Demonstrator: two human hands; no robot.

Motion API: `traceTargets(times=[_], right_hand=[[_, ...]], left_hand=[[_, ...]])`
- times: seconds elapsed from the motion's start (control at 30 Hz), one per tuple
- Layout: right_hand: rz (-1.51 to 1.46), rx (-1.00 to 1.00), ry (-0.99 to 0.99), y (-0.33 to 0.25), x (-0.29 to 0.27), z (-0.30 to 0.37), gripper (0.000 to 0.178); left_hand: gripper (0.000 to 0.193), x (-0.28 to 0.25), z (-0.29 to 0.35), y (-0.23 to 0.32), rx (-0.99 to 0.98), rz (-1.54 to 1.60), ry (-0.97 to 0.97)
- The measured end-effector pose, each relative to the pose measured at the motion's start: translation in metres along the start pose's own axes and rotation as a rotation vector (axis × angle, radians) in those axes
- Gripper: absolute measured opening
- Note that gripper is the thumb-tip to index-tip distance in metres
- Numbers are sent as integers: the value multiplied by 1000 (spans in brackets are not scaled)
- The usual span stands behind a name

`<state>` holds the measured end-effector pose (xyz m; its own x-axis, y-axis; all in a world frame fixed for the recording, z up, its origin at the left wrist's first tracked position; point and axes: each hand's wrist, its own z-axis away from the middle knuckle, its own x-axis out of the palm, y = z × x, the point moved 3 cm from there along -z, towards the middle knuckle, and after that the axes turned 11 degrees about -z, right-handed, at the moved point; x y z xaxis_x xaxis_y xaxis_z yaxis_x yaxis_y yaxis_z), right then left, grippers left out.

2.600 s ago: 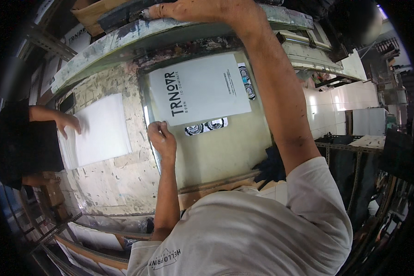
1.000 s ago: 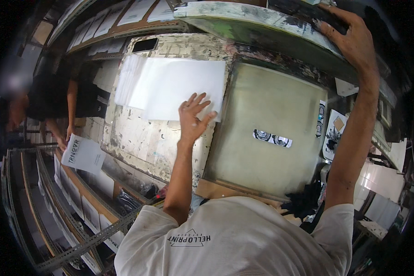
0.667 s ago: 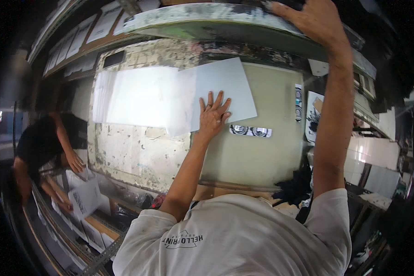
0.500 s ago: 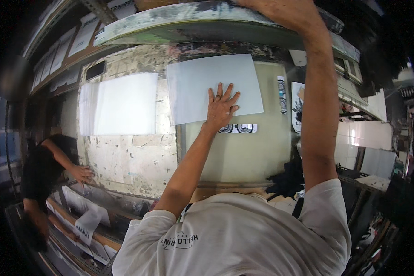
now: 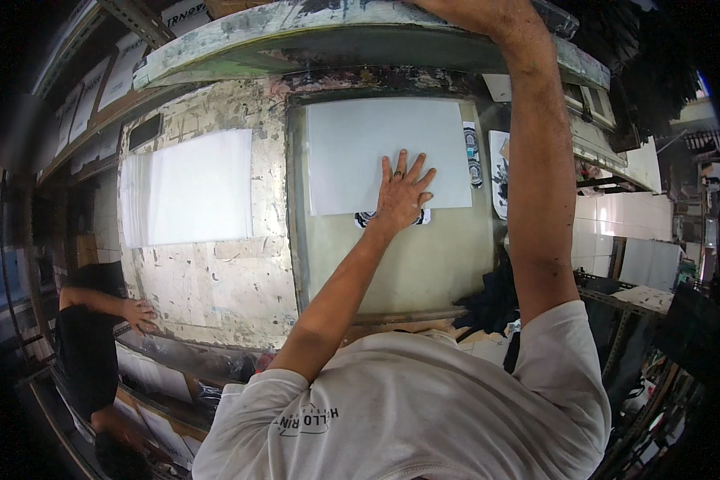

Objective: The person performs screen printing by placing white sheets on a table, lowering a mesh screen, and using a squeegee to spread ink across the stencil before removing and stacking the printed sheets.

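Note:
My left hand [image 5: 404,192] lies flat with its fingers spread on a translucent white sheet [image 5: 348,152]. That sheet rests on the far part of a pale greenish, smooth bed [image 5: 400,268]. A strip printed with dark round patterns [image 5: 424,217] shows partly from under the sheet's near edge and my hand. Another such strip [image 5: 472,156] lies beside the sheet's right edge. Reaching far forward, my right hand [image 5: 484,16] is at a raised, paint-smeared frame [image 5: 312,24]. The picture's upper edge cuts off its fingers, so its grip is hidden.
On a worn, paint-flecked white board [image 5: 256,276] to the left lies a stack of white sheets [image 5: 192,188]. A dark flat rectangle [image 5: 145,132] sits at its far corner. At lower left, another person's hand [image 5: 140,316] touches the board's edge. Dark cloth [image 5: 496,300] bunches at right.
The sheet has shifted right and straightened on the bed, with my left hand moving along on it. My right hand stays at the raised frame. The whole view has moved slightly.

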<state>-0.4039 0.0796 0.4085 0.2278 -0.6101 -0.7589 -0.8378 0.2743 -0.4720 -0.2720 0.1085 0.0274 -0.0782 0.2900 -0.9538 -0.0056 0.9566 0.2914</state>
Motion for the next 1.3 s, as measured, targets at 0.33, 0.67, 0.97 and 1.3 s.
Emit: traceTargets(times=[0.33,0.67,0.97,1.3], right_hand=[[-1,94,-24,-8,-1,7,45],[47,-188,45,-2,54,129,56],[-298,196,-152,32,141,231,40],[-55,206,-392,73,222,256,76]], left_hand=[[58,-29,18,-8,81,138,193],[85,-192,140,-112,-448,1000,1196],[92,-89,246,-133,-783,878,778],[92,-58,262,-140,-736,144,713]])
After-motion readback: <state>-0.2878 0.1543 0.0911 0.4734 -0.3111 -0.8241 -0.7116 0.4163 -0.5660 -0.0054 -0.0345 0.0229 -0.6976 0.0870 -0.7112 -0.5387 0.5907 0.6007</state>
